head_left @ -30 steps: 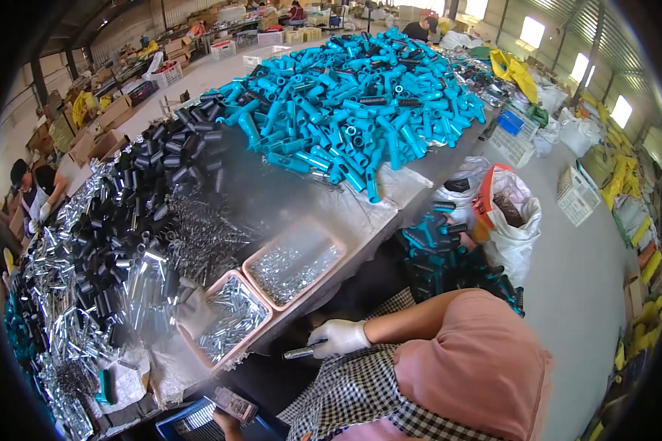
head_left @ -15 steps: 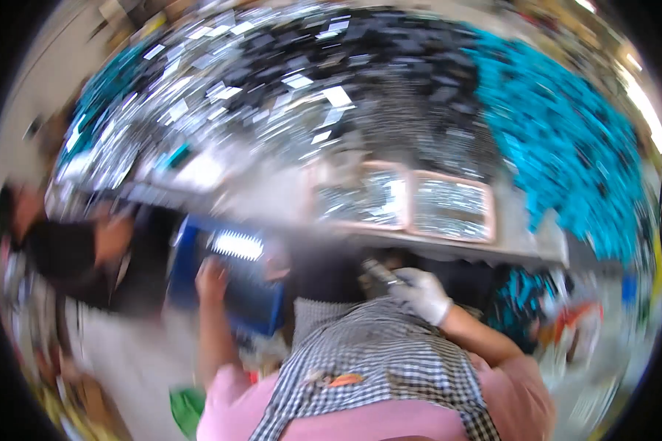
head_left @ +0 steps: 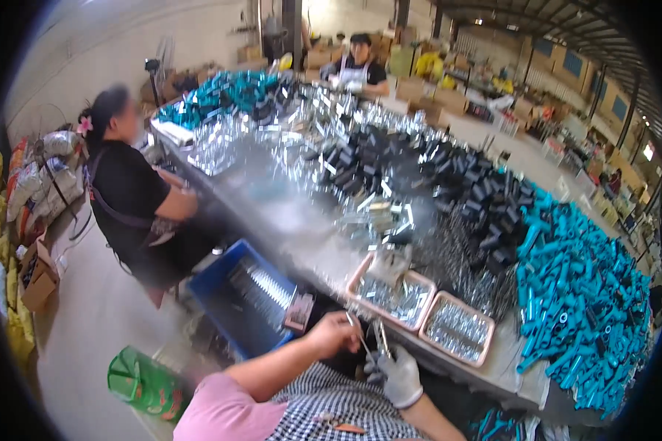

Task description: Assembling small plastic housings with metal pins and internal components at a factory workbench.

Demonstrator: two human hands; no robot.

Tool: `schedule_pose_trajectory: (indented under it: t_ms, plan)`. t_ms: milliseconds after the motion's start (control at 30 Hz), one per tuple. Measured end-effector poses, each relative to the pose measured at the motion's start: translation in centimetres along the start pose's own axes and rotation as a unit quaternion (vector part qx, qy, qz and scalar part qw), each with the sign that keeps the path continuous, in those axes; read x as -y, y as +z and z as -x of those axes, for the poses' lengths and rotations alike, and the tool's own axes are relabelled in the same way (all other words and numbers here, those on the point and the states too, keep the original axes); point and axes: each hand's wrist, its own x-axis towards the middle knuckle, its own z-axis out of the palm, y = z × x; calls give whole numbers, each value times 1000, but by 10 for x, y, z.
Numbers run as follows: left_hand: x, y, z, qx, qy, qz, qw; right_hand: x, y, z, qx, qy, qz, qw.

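Observation:
My bare left hand (head_left: pixel 334 335) is closed, pinching a slim silver metal rod (head_left: pixel 359 332) whose lower end slants toward my other hand. My right hand (head_left: pixel 399 379), in a white glove with grey fingertips, grips an upright shiny metal piece (head_left: pixel 380 336); its exact kind is too small to make out. Both hands meet in front of my checked apron, close to the table's front edge. Left of them stands a blue crate (head_left: pixel 232 259) with rows of silver metal parts (head_left: pixel 266 283) and a small pinkish box (head_left: pixel 299 312) at its corner.
Two pink trays (head_left: pixel 424 329) of small metal parts rest on the table edge. Beyond lie heaps of black pieces (head_left: pixel 485 198) and teal handles (head_left: pixel 577 309). A co-worker (head_left: pixel 136 198) sits at left, another person (head_left: pixel 357 70) at the far end. A green bucket (head_left: pixel 143 382) stands lower left.
My view has swung up and turned. My left hand has moved from over the blue crate across to my right hand and now holds the rod. The right hand still grips a metal piece.

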Motion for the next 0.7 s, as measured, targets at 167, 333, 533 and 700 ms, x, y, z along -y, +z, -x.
schedule_pose_trajectory:
  t_ms: [167,333,533,700]
  plan:
    - [29,51,3,51,24,-103,993,5,-14,33,-69,-11,39,997]
    - [36,64,-9,67,42,-153,985,-2,-36,33,-113,-2,0,994]
    - [33,73,-11,74,-1,-149,986,-3,-46,31,-129,-10,-65,989]
    - [39,82,-13,67,18,-144,987,-1,-51,34,-145,-29,-21,989]
